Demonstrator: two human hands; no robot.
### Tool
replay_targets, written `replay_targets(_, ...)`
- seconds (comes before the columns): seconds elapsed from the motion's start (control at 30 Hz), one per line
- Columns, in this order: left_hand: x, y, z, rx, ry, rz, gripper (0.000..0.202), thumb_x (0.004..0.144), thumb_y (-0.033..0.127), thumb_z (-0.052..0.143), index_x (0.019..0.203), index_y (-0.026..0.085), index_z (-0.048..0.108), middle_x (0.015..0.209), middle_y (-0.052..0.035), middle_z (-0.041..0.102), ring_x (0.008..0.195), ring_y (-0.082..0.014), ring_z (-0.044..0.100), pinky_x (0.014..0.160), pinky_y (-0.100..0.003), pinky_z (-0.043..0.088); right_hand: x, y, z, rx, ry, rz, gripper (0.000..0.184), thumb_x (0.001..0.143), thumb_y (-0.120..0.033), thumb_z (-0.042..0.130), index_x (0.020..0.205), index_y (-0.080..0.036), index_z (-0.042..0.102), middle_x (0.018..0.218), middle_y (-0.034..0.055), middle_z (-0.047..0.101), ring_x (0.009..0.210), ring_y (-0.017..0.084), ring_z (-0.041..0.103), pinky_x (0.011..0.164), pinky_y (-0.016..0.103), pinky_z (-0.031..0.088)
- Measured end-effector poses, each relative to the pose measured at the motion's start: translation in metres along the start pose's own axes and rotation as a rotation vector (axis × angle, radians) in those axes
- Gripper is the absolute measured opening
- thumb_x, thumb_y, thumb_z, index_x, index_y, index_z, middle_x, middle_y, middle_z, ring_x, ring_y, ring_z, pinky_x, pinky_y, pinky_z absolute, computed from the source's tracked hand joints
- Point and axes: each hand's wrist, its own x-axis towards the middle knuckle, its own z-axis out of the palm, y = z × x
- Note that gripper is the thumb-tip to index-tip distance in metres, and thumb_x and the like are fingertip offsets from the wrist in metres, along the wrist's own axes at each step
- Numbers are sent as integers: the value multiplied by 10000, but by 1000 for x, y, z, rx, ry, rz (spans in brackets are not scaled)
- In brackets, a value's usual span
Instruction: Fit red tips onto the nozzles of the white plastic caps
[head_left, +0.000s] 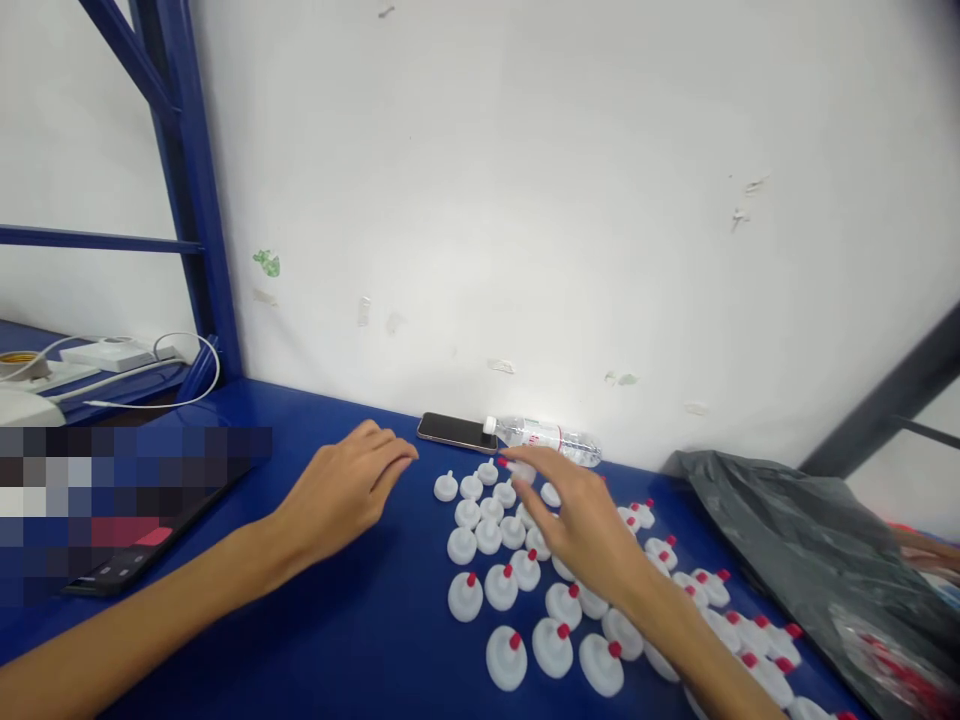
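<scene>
My left hand [345,482] hovers over the blue table at the left of the white pieces. Its thumb and fingertips are pressed together, and whatever may be between them is hidden. In my right hand [574,500] a white nozzle cap with a red tip [519,468] is pinched between thumb and fingers, its red end pointing left. Below and around that hand stand several round white nozzle caps. Those at the back left, such as a bare white cap [445,487], have no red tip; nearer ones, like a red-tipped cap [506,657], do.
A phone [456,431] and a water bottle [551,438] lie against the wall. A dark plastic bag [795,540] covers the right side, with a clear bag of red pieces [896,660] on it. At left lies a screen device [142,555] beneath a blue frame post [196,190].
</scene>
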Motion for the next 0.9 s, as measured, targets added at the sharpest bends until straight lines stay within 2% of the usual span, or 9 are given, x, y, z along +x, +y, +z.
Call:
replay_targets(0.13, 2, -23, 3, 33, -30, -110, 302, 1005, 344, 485, 967, 205, 750, 1026, -98, 756, 1017, -298, 612, 845, -421, 513, 6, 27, -3, -73, 80, 120, 207, 1005, -320, 549, 1148, -246, 680, 1210, 82, 726, 1108, 285, 697, 952, 470, 557)
replay_targets(0.23, 0, -28, 11, 36, -61, -137, 259, 954, 366, 564, 964, 198, 761, 1013, -109, 757, 1004, -317, 621, 851, -442, 520, 7, 40, -1, -102, 67, 167, 134, 972, -317, 583, 1013, -235, 681, 1096, 79, 736, 990, 280, 713, 865, 445, 562)
replay_targets(0.3, -1, -29, 15, 39, -74, -146, 238, 935, 369, 587, 933, 206, 761, 984, -111, 753, 977, -322, 623, 818, -440, 518, 7, 45, 0, -110, 44, 176, 116, 968, -319, 591, 969, -236, 673, 1051, 70, 740, 976, 271, 711, 870, 431, 553)
replay_targets(0.47, -2, -30, 19, 17, -97, -135, 212, 920, 304, 573, 792, 245, 731, 901, -80, 742, 906, -288, 629, 756, -391, 499, 8, 50, 0, -159, -1, 197, 144, 956, -337, 621, 974, -234, 721, 1043, 78, 742, 1028, 293, 689, 913, 464, 526)
replay_targets(0.6, -2, -30, 18, -3, -104, -131, 199, 910, 288, 563, 784, 248, 712, 873, -72, 735, 903, -284, 638, 763, -386, 504, 8, 53, 1, -184, -48, 240, 140, 950, -301, 619, 949, -232, 740, 885, 57, 770, 884, 281, 724, 802, 428, 542)
replay_targets(0.77, -3, -26, 18, -20, -98, -164, 189, 905, 293, 555, 827, 240, 719, 931, -95, 742, 903, -287, 671, 785, -401, 523, 7, 58, 8, -180, -95, 257, 144, 929, -236, 621, 935, -214, 763, 921, 75, 812, 886, 277, 767, 785, 391, 557)
replay_targets(0.9, -1, -20, 16, -42, -66, -184, 226, 934, 336, 530, 892, 233, 726, 962, -94, 750, 878, -285, 683, 839, -433, 514, 6, 56, 4, -174, -100, 239, 253, 1013, -296, 515, 1107, -197, 728, 946, 87, 812, 906, 286, 762, 834, 429, 543)
